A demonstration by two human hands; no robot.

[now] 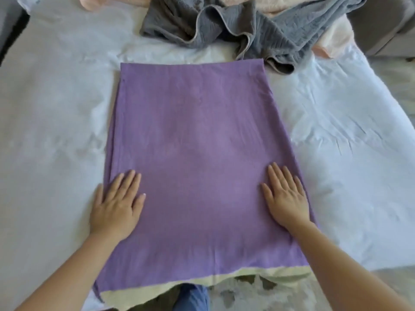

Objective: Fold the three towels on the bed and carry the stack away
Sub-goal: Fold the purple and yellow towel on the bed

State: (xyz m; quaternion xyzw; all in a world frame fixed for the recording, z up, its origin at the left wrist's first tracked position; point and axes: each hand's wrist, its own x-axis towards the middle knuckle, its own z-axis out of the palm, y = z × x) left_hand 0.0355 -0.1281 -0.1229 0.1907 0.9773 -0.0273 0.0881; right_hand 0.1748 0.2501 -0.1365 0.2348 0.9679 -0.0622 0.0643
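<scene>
- Purple towel [197, 142] lies spread flat on the bed as one long smooth panel. It runs straight away from the person, and its far edge is straight.
- A pale yellow strip [134, 295] shows along the purple towel's near edge, at the near side of the bed.
- The white bed sheet [56, 120] under the purple towel is rumpled, with creases to the left and right of it.
- A grey towel [224, 30] sits in a loose, wavy heap just beyond the purple towel's far edge. One grey fold touches the far right corner.
- A pink towel [336, 39] is bunched behind and to the right of the grey one, well apart from the purple towel.
- Grey upholstered furniture [393, 30] stands past the bed, far to the right of the purple towel.
- A blue-clad leg [193, 297] shows below the purple towel's near edge, over a mottled floor.
- The left hand [116, 203] rests palm down on the purple towel's left side with its fingers straight and slightly spread. The little finger reaches out over the left edge.
- The right hand [287, 198] rests palm down on the right side with its fingers straight. The thumb points inward, and the little finger lies just inside the right edge.
- Neither hand pinches or curls round any cloth; both lie flat and pressed on it.
- The purple towel lies under both palms. Most of its length stretches beyond the fingertips, and a shorter part lies back under the forearms.
</scene>
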